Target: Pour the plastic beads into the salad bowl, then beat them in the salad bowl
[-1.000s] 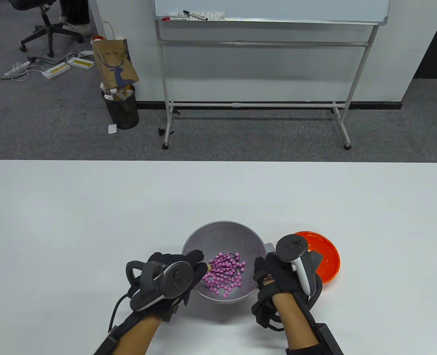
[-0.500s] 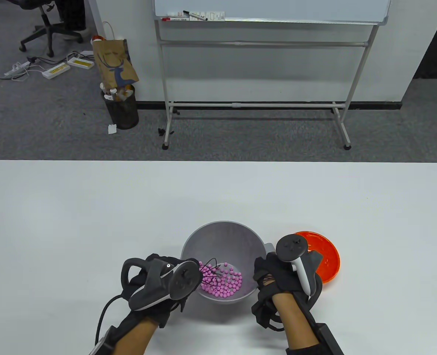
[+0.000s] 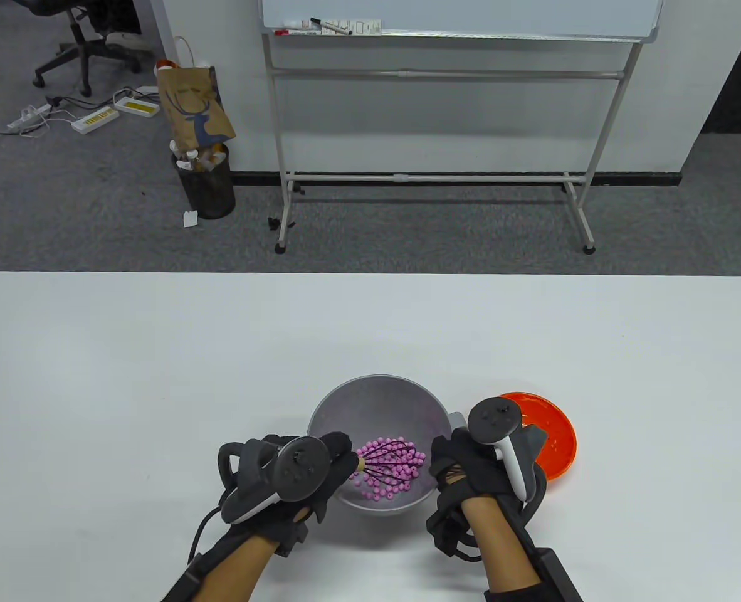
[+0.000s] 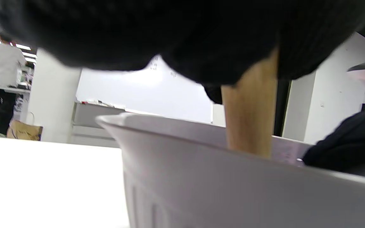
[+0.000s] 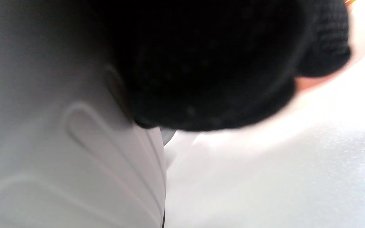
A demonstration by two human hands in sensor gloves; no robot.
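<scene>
text: none legible | whiteboard [image 3: 458,15] marks in left wrist view: too blurred

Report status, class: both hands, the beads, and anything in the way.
Left hand grips whisk in the beads. Right hand grips bowl rim. Beads all in bowl. Orange plate sits right of the bowl; nothing blocking.

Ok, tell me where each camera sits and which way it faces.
Table view: high above, looking down; shows both hands, left hand gripping the whisk in the bowl, right hand at its rim.
Left wrist view: low beside the bowl, facing across the table; glove above, whisk handle.
Right wrist view: pressed close to the bowl wall; glove.
Shared: the bowl.
</scene>
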